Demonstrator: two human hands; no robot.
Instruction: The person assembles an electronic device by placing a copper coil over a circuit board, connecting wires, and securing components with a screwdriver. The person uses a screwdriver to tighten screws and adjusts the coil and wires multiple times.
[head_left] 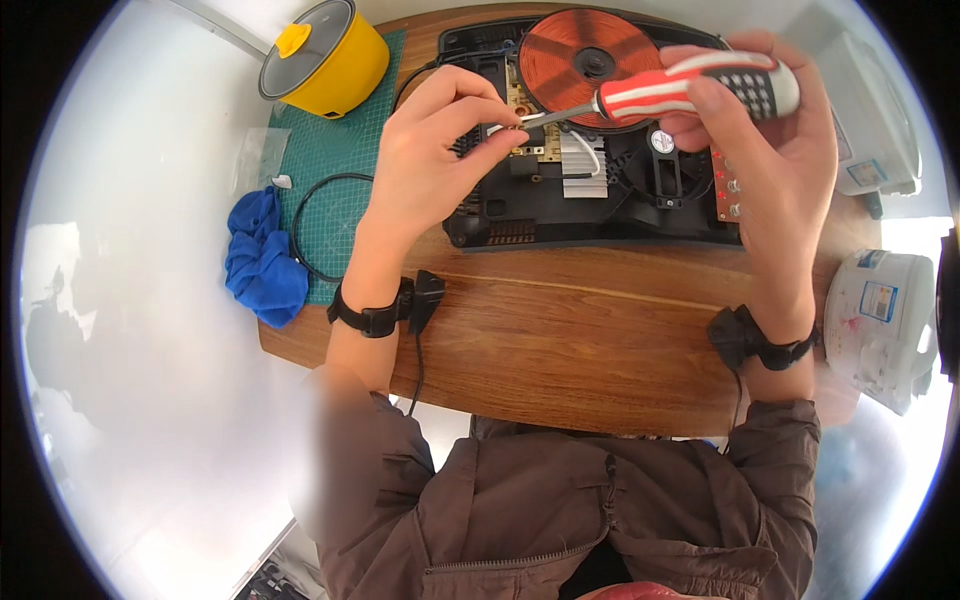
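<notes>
My right hand [775, 140] is wrapped round the red, white and black handle of a screwdriver [690, 85], its shaft tilted down to the left. At the tip, the thumb and fingers of my left hand [440, 145] are pinched together; what they hold, if anything, is too small to make out. Below both hands lies an opened induction cooker [600, 225] with a black plastic housing. Inside it are a round copper coil [560, 60], a circuit board [550, 145] partly hidden by my left hand, a silver heat sink [583, 180] and a black fan [640, 180].
A green cutting mat [325, 225] lies at the left, with a blue cloth [262, 255], a black cable [300, 215] and a yellow pot [335, 65] on or beside it. Clear plastic boxes [880, 320] stand at the right. The wooden table [560, 330] ends near my body.
</notes>
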